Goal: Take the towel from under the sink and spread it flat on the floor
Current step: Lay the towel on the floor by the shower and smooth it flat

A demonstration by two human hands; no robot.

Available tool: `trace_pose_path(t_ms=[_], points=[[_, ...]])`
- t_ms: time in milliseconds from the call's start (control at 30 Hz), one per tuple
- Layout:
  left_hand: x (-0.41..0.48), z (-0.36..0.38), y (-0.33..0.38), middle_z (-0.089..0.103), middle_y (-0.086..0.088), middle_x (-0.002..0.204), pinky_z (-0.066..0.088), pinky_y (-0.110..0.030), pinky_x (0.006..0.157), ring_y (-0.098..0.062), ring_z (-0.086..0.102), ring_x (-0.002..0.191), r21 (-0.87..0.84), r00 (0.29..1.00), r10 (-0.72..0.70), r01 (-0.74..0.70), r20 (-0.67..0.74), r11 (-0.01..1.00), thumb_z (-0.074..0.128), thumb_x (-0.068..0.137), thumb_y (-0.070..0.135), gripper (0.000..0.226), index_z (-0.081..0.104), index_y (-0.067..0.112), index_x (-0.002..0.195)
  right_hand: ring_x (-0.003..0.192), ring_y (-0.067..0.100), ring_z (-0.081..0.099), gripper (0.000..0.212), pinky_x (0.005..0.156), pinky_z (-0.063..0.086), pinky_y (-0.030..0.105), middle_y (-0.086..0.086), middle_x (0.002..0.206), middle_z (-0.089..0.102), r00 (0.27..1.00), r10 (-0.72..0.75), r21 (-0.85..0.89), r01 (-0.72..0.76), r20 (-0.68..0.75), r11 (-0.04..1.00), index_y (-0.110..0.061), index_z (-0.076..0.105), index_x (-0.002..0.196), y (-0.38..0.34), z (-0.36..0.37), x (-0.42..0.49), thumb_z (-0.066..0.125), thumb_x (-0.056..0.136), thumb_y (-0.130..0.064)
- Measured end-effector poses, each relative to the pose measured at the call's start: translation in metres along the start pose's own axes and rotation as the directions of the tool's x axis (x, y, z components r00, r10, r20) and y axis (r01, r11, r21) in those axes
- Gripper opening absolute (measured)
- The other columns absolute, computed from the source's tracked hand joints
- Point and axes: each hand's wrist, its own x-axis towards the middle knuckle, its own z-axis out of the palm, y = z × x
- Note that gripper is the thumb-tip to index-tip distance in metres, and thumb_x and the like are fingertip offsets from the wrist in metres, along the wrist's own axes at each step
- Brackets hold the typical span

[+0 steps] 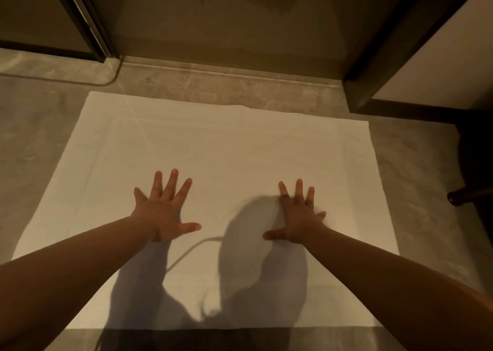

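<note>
head view: towel (213,148) lies flat on floor (40,126)
L hand (162,212): fingers spread, palm down on towel
R hand (298,217): fingers spread, palm down on towel

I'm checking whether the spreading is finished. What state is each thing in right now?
towel: unfolded, lying flat on the floor
left hand: open, fingers spread, palm down on the towel
right hand: open, fingers spread, palm down on the towel
</note>
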Motion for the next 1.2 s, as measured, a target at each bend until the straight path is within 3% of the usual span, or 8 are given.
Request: trace_pose_path(t_ms=[1200], points=[[0.029,-0.012,-0.001,-0.05,-0.003,0.138,0.003,-0.07,0.105,-0.036,-0.037,0.133,0.033,1.0,0.015,-0.014,-0.015,0.999,0.017,0.057,0.096,0.109,-0.048,0.036,0.121,0.138,0.038,-0.03,0.137,0.102,0.011,0.075,0.005,0.152,-0.035,1.0,-0.009,-0.006,0.009,-0.002,1.0,-0.039,-0.023,0.144,0.013,-0.01,0.024,0.074,0.053,-0.073]])
